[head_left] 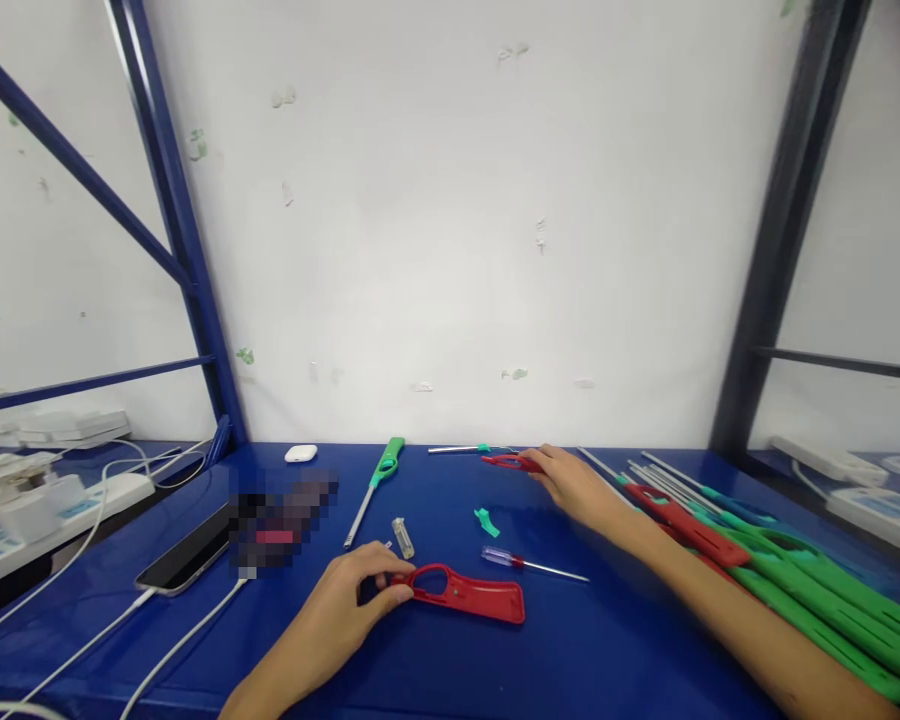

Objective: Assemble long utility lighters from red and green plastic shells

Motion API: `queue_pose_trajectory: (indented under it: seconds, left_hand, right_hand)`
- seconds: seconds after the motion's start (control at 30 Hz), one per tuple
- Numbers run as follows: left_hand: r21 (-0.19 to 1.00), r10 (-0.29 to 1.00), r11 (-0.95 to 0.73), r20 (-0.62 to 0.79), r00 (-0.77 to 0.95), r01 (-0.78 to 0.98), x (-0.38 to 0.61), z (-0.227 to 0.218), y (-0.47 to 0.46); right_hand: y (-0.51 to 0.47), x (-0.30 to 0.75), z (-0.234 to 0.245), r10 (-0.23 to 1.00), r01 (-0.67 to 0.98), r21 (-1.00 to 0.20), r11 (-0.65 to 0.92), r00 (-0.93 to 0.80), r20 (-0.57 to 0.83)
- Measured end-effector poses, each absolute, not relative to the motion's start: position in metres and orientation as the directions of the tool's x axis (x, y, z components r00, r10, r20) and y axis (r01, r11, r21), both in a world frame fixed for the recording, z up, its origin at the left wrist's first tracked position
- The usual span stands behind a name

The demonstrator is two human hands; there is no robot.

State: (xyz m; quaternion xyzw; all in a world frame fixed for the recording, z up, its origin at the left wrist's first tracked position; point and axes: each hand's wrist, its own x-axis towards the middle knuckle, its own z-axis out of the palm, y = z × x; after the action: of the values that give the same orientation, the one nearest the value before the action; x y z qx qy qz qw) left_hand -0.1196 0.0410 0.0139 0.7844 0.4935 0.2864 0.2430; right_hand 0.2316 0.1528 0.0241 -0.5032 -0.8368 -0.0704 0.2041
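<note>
My left hand (349, 600) pinches the ring end of a red plastic lighter handle shell (469, 593) that lies flat on the blue table (570, 660). My right hand (574, 485) reaches far across the table, its fingers closed on a small red lighter part (508, 462) near the back wall. Between the hands lie a small screwdriver with a clear handle (529, 565), a green trigger piece (486, 521) and a clear gas capsule (403, 537). A green long-nosed lighter (379, 485) lies further back.
A pile of red and green long lighters (765, 560) fills the right side under my right forearm. A phone (187, 555) on a white cable lies at left, a white earbud case (301, 453) near the wall. Power strips (52, 500) sit beyond the blue frame post (195, 290).
</note>
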Motion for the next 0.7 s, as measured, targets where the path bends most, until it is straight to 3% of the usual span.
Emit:
queue_pose_trajectory:
  seconds: [0.23,0.4,0.7]
  left_hand:
    - [0.658,0.93,-0.367,0.241,0.277,0.658,-0.117,0.014,0.035]
    - [0.693,0.942,-0.334,0.235,0.239,0.639,-0.119,0.009,0.036]
    - [0.661,0.9,-0.435,0.33,0.284,0.612,-0.12,0.013,0.034]
  right_hand:
    - [0.11,0.186,0.027,0.649,0.676,-0.128,0.726,-0.611,0.454]
    - [0.084,0.16,0.02,0.481,0.516,-0.005,0.857,-0.795,0.369]
    - [0.075,0.154,0.019,0.495,0.487,-0.112,0.866,-0.804,0.329]
